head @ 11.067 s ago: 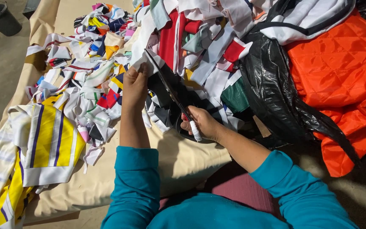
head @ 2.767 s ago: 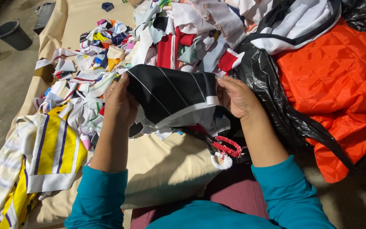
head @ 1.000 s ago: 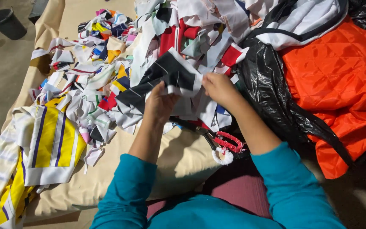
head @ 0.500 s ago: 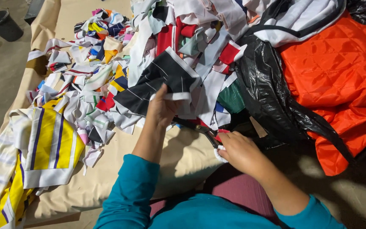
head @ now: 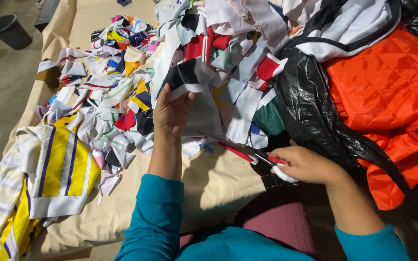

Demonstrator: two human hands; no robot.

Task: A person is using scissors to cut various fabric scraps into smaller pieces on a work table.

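The left hand (head: 171, 112) pinches a black-and-white cloth piece (head: 189, 79). The right hand (head: 306, 166) grips red scissors (head: 247, 151), blades maybe slightly open. The black bag (head: 315, 116) hides its inside.

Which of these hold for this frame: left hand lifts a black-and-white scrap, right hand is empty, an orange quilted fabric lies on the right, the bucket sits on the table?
1. The left hand lifts a black-and-white fabric scrap. True.
2. The right hand is empty. False: it grips red-handled scissors.
3. An orange quilted fabric lies on the right. True.
4. The dark round bucket sits on the table. False: it stands on the floor, upper left.
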